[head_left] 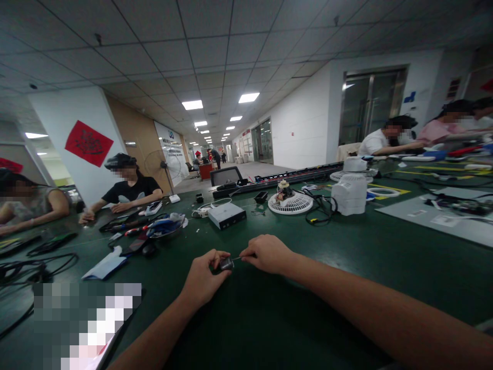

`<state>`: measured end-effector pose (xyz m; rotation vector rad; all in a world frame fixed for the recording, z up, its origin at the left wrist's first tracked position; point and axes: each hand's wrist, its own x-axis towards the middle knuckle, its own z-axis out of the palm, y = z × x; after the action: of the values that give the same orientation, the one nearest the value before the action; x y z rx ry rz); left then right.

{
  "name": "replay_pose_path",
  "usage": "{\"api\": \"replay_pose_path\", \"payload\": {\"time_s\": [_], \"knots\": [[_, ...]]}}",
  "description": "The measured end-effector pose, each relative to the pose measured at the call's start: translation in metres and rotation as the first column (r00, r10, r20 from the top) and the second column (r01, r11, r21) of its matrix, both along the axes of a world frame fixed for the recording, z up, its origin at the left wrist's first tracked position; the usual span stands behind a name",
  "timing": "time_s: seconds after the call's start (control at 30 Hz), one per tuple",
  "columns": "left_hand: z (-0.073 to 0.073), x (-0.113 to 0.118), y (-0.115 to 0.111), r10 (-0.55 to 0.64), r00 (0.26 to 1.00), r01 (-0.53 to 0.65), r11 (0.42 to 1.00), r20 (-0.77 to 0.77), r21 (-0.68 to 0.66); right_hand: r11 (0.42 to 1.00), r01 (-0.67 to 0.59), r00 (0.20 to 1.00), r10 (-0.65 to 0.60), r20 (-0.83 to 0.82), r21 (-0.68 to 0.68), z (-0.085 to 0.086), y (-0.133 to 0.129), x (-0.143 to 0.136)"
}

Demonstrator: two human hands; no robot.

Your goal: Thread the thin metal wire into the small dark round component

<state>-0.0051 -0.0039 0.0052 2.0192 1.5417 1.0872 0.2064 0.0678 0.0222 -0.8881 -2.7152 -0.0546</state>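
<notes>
Over the green tabletop (246,303), my left hand (206,275) is closed around a small dark metal cylinder (226,264), which looks like a small motor. My right hand (267,253) pinches the end of a thin metal rod (236,258) whose other end points at the cylinder. Whether the rod is part of the cylinder or a separate piece is too small to tell. Beyond the hands lies a silver-and-black box-shaped drive (227,215).
A white round fan grille (290,203) with a mechanism on top, a black cable (325,210) and a white plastic housing (349,193) stand at the right. On the left lie a blue cloth (105,263), tools and cables. A person (129,187) sits across the table.
</notes>
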Motion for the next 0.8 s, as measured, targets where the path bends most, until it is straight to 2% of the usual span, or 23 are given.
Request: {"api": "replay_pose_path", "payload": {"time_s": [0.17, 0.4, 0.5, 0.6, 0.7, 0.8], "knots": [[0.000, 0.000, -0.001, -0.020, 1.000, 0.020, 1.000, -0.014, -0.008, 0.994, -0.105, 0.994, 0.106, 0.038, -0.009, 0.002, 0.000, 0.003], [-0.001, 0.001, 0.000, -0.026, 1.000, 0.026, 0.999, -0.005, -0.020, 1.000, 0.017, 1.000, -0.017, -0.004, -0.017, 0.002, -0.003, 0.000], [-0.001, 0.000, 0.000, -0.016, 1.000, 0.016, 1.000, -0.011, -0.010, 0.997, 0.011, 0.999, -0.009, 0.031, -0.073, 0.002, -0.005, -0.002], [-0.001, -0.001, 0.000, -0.019, 1.000, 0.019, 1.000, -0.018, -0.013, 0.990, -0.039, 0.999, 0.036, -0.029, -0.134, 0.000, -0.002, -0.001], [-0.001, 0.000, 0.000, -0.039, 0.999, 0.038, 0.999, -0.020, -0.039, 0.987, -0.003, 0.997, -0.010, -0.082, -0.162, -0.003, 0.004, 0.000], [-0.001, 0.001, -0.001, -0.046, 0.999, 0.045, 0.998, -0.023, -0.045, 0.988, 0.029, 0.998, -0.037, -0.049, -0.153, -0.005, 0.005, 0.000]]}}
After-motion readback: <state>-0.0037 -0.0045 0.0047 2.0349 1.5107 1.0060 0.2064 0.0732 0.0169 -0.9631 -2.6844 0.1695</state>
